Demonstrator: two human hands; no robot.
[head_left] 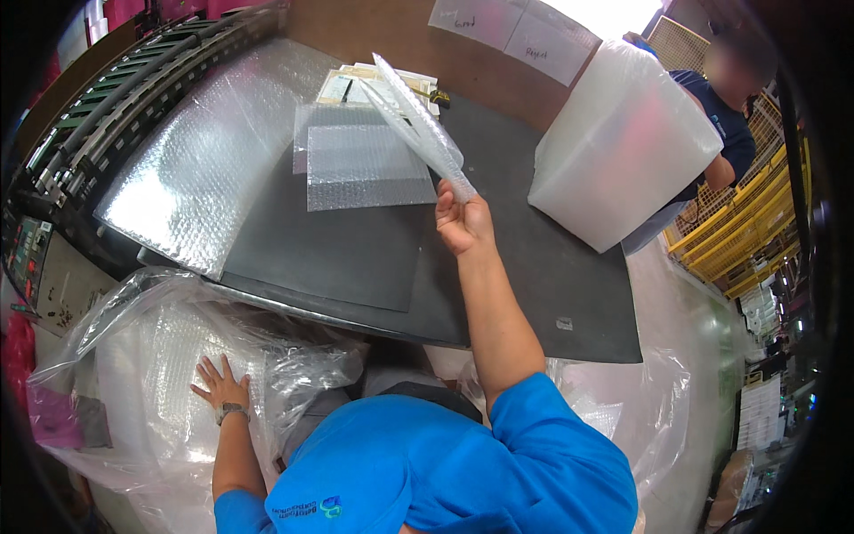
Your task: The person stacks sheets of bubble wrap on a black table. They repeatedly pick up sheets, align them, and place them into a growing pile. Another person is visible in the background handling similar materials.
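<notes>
In the head view, the right hand [463,222] pinches a bubble-wrap piece [438,142] by its lower end, the leaves gaping above the counter [534,285], near flat bubble sheets [365,169]. The left hand [224,390] is spread over bubble wrap in a clear bag [307,365]. The piece could slip, being held at one end only; loose film could snag the watch [232,409].

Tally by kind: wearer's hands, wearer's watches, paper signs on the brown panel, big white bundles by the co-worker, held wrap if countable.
Hands (left hand, right hand): 2
Watch: 1
Paper signs: 2
White bundle: 1
Total: 6, excluding the held bubble wrap; its layers can't be counted for sure.
</notes>
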